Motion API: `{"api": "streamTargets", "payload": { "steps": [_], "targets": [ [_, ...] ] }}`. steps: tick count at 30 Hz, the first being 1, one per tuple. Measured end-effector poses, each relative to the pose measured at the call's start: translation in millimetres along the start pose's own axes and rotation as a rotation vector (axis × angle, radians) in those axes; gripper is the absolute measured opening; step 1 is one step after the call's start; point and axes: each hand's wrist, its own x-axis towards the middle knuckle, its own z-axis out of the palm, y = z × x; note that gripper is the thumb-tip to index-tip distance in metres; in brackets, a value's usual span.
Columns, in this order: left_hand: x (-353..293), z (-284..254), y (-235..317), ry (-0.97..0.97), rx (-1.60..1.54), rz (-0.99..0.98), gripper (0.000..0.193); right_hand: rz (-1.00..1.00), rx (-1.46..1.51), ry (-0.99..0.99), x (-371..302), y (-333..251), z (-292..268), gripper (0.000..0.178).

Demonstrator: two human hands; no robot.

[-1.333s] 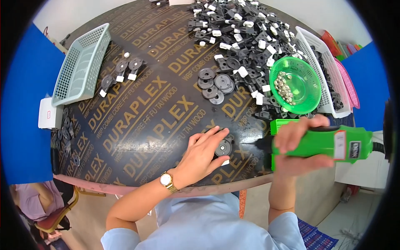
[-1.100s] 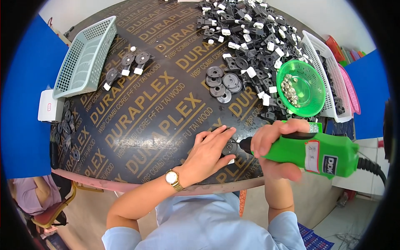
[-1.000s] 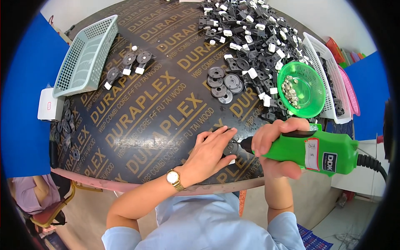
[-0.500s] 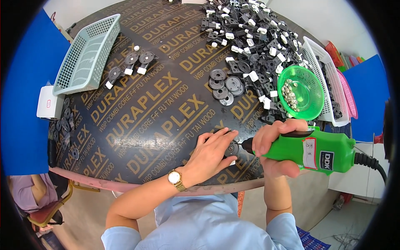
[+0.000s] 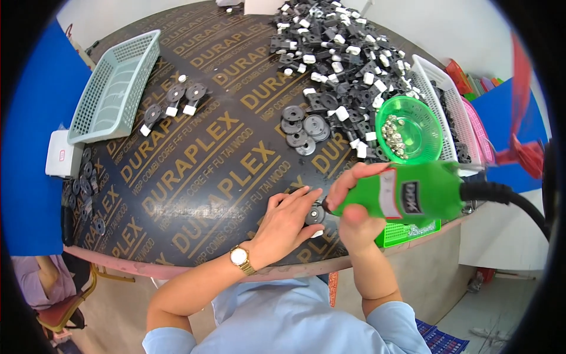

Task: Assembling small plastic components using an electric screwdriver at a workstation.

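Observation:
My left hand (image 5: 287, 220) lies on the dark table with its thumb and fingers around a black wheel part (image 5: 315, 215), which has a white piece at its near end. The part stays pressed to the tabletop. From the right, my right hand (image 5: 356, 221) grips a green corded electric screwdriver (image 5: 433, 192), held roughly level and a little blurred. Its dark nose is at the wheel part's right edge; whether the tip touches a screw I cannot tell. Several loose black discs (image 5: 305, 128) sit beyond my hands.
A large heap of black-and-white parts (image 5: 336, 59) covers the far right. By it stand a green bowl (image 5: 421, 133) of small metal pieces and a white basket (image 5: 448, 112). Three wheel parts (image 5: 175, 94) lie beside a pale basket (image 5: 118, 88). Further discs (image 5: 87, 180) lie at left.
The screwdriver has moved left and its nose has come closer to the wheel part. My left hand keeps its hold on the part. The whole view has shifted slightly.

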Motion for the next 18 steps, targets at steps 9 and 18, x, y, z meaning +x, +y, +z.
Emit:
{"api": "streamTargets", "payload": {
  "steps": [9, 18],
  "targets": [
    [-1.4, -0.6, -1.1, -0.037, 0.068, -0.002, 0.046, -0.169, -0.012, 0.087, 6.5, -19.2, -31.4, 0.072],
    [2.2, -7.7, 12.9, -0.141, 0.163, 0.018, 0.048, -0.344, -0.43, 0.339, 23.7, -47.3, -186.9, 0.064]
  ]
}}
